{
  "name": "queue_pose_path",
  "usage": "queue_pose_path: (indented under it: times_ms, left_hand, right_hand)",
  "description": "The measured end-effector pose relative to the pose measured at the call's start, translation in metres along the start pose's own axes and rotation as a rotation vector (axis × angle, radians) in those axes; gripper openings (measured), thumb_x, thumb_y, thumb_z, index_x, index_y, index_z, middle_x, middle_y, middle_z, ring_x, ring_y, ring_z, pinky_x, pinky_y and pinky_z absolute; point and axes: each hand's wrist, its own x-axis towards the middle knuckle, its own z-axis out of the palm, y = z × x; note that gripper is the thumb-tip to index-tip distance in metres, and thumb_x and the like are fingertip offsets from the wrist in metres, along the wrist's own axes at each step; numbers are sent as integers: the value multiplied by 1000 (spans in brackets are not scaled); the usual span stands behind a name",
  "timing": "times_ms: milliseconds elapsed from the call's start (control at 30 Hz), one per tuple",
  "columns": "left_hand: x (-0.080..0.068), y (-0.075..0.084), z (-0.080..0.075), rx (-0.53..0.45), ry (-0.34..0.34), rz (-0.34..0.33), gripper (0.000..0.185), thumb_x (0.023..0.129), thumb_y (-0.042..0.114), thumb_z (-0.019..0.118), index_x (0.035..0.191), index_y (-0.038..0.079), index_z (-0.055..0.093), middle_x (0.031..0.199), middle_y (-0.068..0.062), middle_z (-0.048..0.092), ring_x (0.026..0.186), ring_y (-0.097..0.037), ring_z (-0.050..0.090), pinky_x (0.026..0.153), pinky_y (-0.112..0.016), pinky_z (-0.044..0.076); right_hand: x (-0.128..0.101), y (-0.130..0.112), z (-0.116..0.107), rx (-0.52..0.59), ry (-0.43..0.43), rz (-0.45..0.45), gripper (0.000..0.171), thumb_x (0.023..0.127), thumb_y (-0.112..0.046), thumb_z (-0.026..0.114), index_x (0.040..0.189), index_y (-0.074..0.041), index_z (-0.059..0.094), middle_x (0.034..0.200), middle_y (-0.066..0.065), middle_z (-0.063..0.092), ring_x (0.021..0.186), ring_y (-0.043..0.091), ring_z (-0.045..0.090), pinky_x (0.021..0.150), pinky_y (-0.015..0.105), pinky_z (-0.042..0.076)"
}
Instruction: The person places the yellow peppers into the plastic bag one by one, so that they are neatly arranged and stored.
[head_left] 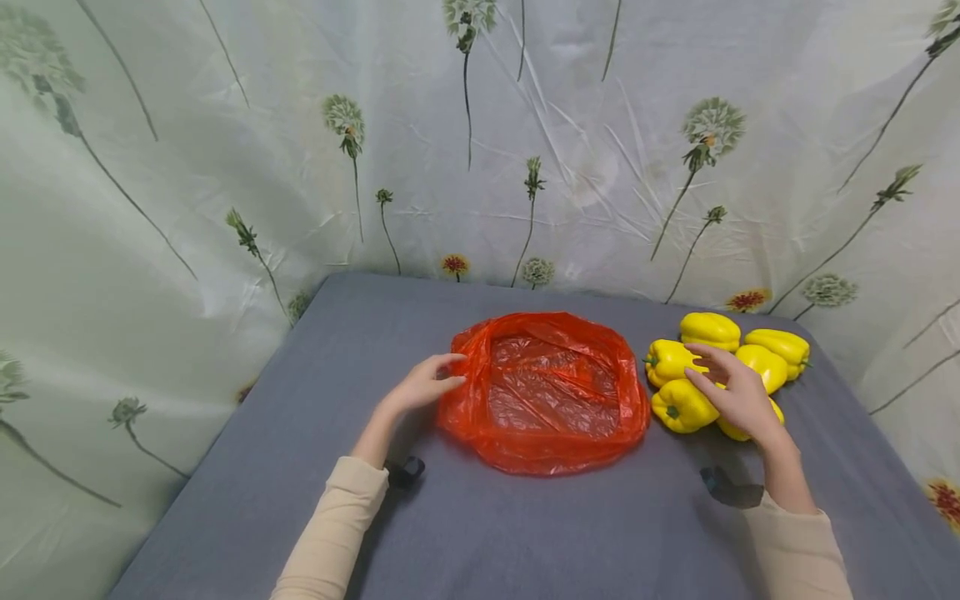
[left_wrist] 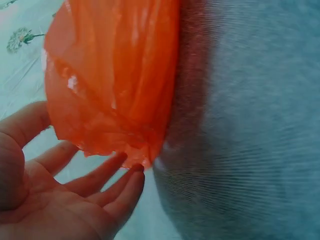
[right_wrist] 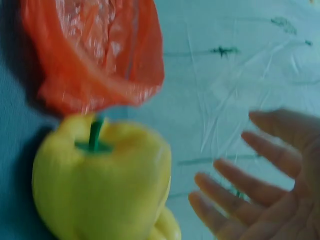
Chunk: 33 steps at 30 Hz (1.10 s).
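An orange plastic bag lies spread wide on the grey table, its mouth facing up. My left hand is at the bag's left rim, fingers straight, fingertips touching the orange plastic. Several yellow bell peppers are piled to the right of the bag. Over them hovers my right hand, fingers spread and holding nothing. In the right wrist view the nearest pepper with its green stem sits just left of my open fingers, with the bag behind it.
A pale curtain printed with dandelions hangs behind and around the table. The grey table surface stretches in front of the bag towards me and to its left. The table's right edge runs just past the peppers.
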Motion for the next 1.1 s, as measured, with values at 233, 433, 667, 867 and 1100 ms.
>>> queue_pose_path:
  times_ms: [233, 433, 667, 867, 1100]
  left_hand:
    - [1, -9, 8, -61, -22, 71, 46, 92, 22, 58, 134, 5, 49, 136, -20, 52, 127, -36, 47, 105, -50, 41]
    - [-2, -15, 13, -95, -16, 59, 46, 90, 22, 60, 133, 8, 51, 139, -17, 50, 132, -34, 43, 108, -51, 37]
    - [-6, -17, 15, -133, 15, 47, 46, 90, 21, 60, 134, 9, 50, 140, -16, 49, 132, -34, 43, 109, -51, 36]
    - [-8, -15, 16, -148, 31, 31, 46, 90, 21, 60, 134, 9, 50, 139, -16, 50, 132, -34, 43, 109, -52, 34]
    - [-7, -15, 16, -193, 27, 19, 47, 91, 20, 59, 135, 8, 48, 141, -17, 48, 132, -35, 43, 109, -52, 35]
  right_hand:
    - [-20, 26, -6, 96, -75, 6, 47, 91, -20, 60, 131, 1, 47, 119, -21, 50, 100, -23, 40, 78, -1, 36]
    - [-26, 41, -2, 135, -114, -49, 44, 87, -15, 65, 127, -1, 52, 114, -35, 45, 104, -23, 39, 81, -1, 34]
    - [-20, 48, 4, 120, -138, -247, 40, 81, -1, 67, 120, -1, 57, 117, -33, 48, 111, -23, 36, 87, -3, 28]
    - [-19, 44, 1, 47, -226, -252, 48, 80, 3, 62, 125, -7, 55, 133, 4, 50, 116, -27, 24, 87, -3, 22]
    - [-18, 42, 0, -120, -217, -283, 58, 76, 2, 66, 130, -14, 54, 130, 21, 53, 115, 8, 45, 83, 10, 35]
